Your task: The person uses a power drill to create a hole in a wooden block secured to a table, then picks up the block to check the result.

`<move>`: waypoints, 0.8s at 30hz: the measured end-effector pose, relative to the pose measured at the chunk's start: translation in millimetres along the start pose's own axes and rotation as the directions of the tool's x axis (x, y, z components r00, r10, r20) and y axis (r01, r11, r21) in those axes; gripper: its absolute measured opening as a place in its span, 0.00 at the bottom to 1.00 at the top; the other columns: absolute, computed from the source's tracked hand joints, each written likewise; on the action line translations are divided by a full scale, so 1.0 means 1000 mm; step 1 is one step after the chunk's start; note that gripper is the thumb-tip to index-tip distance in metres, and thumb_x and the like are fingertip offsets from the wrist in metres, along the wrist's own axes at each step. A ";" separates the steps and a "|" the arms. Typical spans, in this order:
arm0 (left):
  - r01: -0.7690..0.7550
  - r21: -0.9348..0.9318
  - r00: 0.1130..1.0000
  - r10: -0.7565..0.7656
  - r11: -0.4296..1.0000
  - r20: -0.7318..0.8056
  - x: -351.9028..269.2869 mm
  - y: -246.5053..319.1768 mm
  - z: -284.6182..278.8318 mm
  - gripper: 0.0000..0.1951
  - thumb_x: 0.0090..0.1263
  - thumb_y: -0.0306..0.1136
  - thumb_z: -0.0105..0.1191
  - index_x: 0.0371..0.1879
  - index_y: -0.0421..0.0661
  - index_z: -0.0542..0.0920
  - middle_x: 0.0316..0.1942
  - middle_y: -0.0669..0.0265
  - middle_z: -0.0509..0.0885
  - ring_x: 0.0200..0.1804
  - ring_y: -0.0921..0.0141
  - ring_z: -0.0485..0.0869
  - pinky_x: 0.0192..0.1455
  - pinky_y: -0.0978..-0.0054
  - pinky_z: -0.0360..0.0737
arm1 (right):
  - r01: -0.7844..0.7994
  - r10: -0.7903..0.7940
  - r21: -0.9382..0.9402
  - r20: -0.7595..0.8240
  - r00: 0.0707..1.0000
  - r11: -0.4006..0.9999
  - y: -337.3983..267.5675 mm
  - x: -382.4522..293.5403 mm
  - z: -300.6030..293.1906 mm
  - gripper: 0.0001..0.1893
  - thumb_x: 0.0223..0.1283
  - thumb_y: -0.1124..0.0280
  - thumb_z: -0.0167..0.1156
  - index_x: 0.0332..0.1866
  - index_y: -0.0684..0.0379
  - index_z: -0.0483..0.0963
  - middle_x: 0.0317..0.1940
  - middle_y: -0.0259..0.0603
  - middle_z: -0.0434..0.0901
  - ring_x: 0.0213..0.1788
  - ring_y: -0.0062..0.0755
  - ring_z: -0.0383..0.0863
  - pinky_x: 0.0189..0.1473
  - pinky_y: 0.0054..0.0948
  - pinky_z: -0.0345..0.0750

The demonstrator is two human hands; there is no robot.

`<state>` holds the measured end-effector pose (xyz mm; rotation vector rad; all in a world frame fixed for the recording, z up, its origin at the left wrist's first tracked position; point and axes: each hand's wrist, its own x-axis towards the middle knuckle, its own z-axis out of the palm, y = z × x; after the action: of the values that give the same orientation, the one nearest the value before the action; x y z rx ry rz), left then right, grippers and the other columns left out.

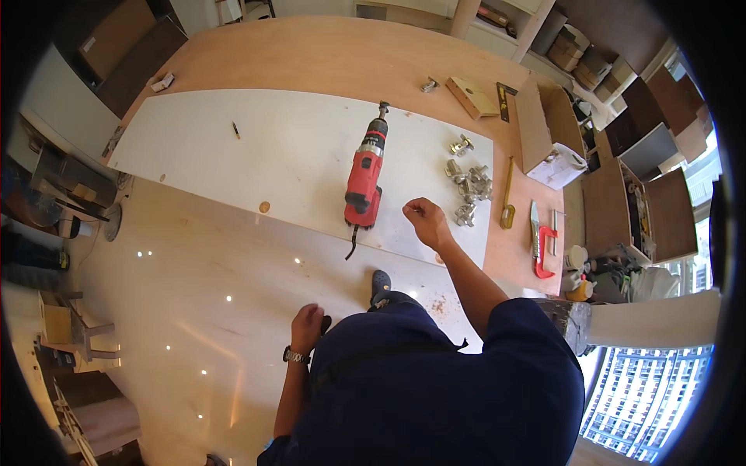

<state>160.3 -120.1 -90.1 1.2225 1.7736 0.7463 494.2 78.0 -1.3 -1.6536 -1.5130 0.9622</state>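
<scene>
A long white panel (291, 151) lies on the wooden worktable, with round holes along its near edge. On it a red cordless drill (364, 172) lies with its chuck pointing away from me. My right hand (426, 221) hovers over the panel right of the drill, its fingers curled; whether something small is pinched in them I cannot tell. Beyond it, near the panel's right end, sits a pile of metal cabinet hinges (471, 183). My left hand (308, 326), a watch at its wrist, hangs by my waist with fingers curled, its grip partly hidden. A pencil (236, 130) lies toward the left.
On the table's right side are a folding rule (509, 198), a red clamp (544, 253), a knife-like tool (534, 224), a square (505, 102), a wood block (473, 98) and a cardboard box (535, 125). A stool (87, 332) stands on the floor at left.
</scene>
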 end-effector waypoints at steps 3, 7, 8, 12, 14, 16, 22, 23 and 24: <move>-0.178 -0.036 0.984 0.178 0.983 0.003 0.033 0.059 0.001 0.17 0.69 0.37 0.59 0.49 0.38 0.80 0.43 0.55 0.87 0.46 0.63 0.86 0.49 0.68 0.82 | 0.015 -0.019 0.099 0.045 0.999 0.995 -0.001 0.026 0.014 0.18 0.63 0.60 0.62 0.45 0.66 0.80 0.40 0.51 0.85 0.45 0.38 0.85 0.49 0.33 0.79; -0.395 -0.051 0.915 0.398 0.917 0.063 0.078 0.136 0.011 0.19 0.68 0.36 0.61 0.54 0.40 0.77 0.47 0.54 0.85 0.50 0.62 0.85 0.50 0.67 0.81 | -0.005 -0.006 0.054 0.193 0.981 0.999 -0.013 0.038 0.005 0.17 0.62 0.60 0.62 0.45 0.65 0.80 0.38 0.49 0.85 0.42 0.38 0.84 0.48 0.33 0.78; -0.453 -0.033 0.890 0.454 0.891 0.040 0.092 0.146 0.019 0.21 0.67 0.37 0.62 0.55 0.41 0.76 0.47 0.54 0.85 0.50 0.62 0.84 0.51 0.66 0.81 | 0.024 -0.029 0.025 0.202 0.979 0.999 -0.007 0.040 -0.001 0.16 0.62 0.60 0.62 0.44 0.64 0.81 0.38 0.49 0.85 0.42 0.38 0.84 0.47 0.33 0.78; -0.560 0.026 0.828 0.559 0.828 0.035 0.148 0.180 0.049 0.24 0.63 0.40 0.66 0.55 0.42 0.75 0.45 0.55 0.84 0.50 0.62 0.83 0.50 0.64 0.79 | 0.069 -0.074 0.075 0.063 0.995 0.995 0.042 0.048 -0.031 0.13 0.64 0.64 0.61 0.42 0.63 0.81 0.33 0.47 0.85 0.36 0.34 0.84 0.44 0.31 0.78; -0.598 0.055 0.801 0.599 0.799 0.009 0.173 0.185 0.062 0.24 0.63 0.41 0.66 0.53 0.41 0.76 0.43 0.56 0.84 0.47 0.61 0.84 0.48 0.64 0.79 | -0.082 0.076 0.204 0.037 0.996 0.975 0.040 0.047 -0.061 0.13 0.64 0.66 0.60 0.42 0.66 0.80 0.30 0.38 0.84 0.34 0.22 0.81 0.39 0.24 0.76; -0.584 0.061 0.812 0.583 0.810 0.029 0.182 0.198 0.066 0.23 0.64 0.42 0.66 0.51 0.41 0.77 0.42 0.56 0.84 0.44 0.61 0.84 0.47 0.65 0.79 | -0.130 0.138 0.255 -0.011 0.990 0.958 0.044 0.044 -0.083 0.12 0.65 0.66 0.61 0.41 0.66 0.79 0.29 0.36 0.83 0.34 0.21 0.80 0.37 0.22 0.75; -0.577 -0.197 0.809 0.588 0.793 0.002 0.199 0.213 0.091 0.15 0.68 0.41 0.63 0.43 0.43 0.80 0.35 0.67 0.84 0.38 0.72 0.82 0.44 0.69 0.80 | -0.264 0.272 0.080 -0.101 0.957 0.961 0.069 -0.007 -0.111 0.13 0.61 0.64 0.62 0.41 0.64 0.81 0.31 0.42 0.84 0.33 0.30 0.83 0.39 0.29 0.78; -0.581 -0.155 0.809 0.587 0.799 -0.003 0.201 0.214 0.090 0.15 0.68 0.41 0.63 0.43 0.43 0.80 0.34 0.67 0.84 0.37 0.72 0.82 0.43 0.69 0.79 | -0.243 0.233 -0.096 -0.101 0.967 0.965 0.072 -0.020 -0.109 0.12 0.60 0.63 0.62 0.40 0.63 0.82 0.32 0.45 0.85 0.34 0.34 0.84 0.41 0.32 0.79; -0.587 -0.111 0.808 0.588 0.802 -0.023 0.201 0.214 0.085 0.14 0.68 0.41 0.63 0.42 0.43 0.80 0.34 0.67 0.84 0.36 0.72 0.81 0.42 0.70 0.79 | -0.285 0.280 -0.121 -0.059 0.958 0.951 0.065 -0.031 -0.104 0.12 0.59 0.62 0.63 0.39 0.61 0.83 0.35 0.49 0.85 0.36 0.43 0.85 0.42 0.36 0.79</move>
<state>294.3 144.2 -14.1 1.7196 1.3058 1.1689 615.3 40.6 -5.1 -2.0110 -1.3581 0.9885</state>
